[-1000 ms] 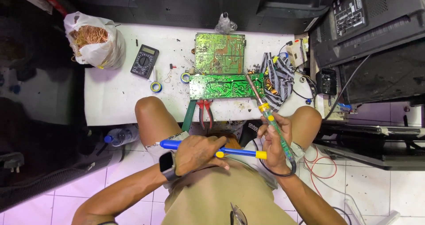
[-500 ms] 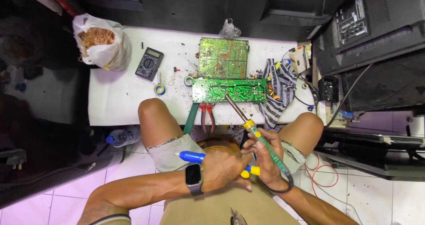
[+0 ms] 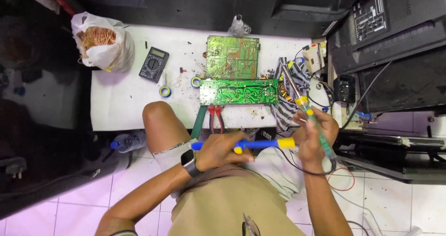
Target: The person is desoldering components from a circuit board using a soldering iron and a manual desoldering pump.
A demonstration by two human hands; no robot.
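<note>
Since the earlier frame the soldering iron (image 3: pixel 310 117) has swung right, its tip off the lower circuit board (image 3: pixel 239 92) and over the striped cloth (image 3: pixel 289 94). From the head view, the right hand (image 3: pixel 314 138) is closed around its green, yellow-banded handle. The left hand (image 3: pixel 218 150) clamps a blue and yellow desoldering pump (image 3: pixel 251 145) level above the lap, below the counter (image 3: pixel 121 101)

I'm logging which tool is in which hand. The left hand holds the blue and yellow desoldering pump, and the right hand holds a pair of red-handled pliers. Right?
Not quite. The right hand holds a green-handled soldering iron, not pliers; the red-handled pliers lie on the table edge. The left hand does hold the blue and yellow desoldering pump, as the head view shows.
</note>
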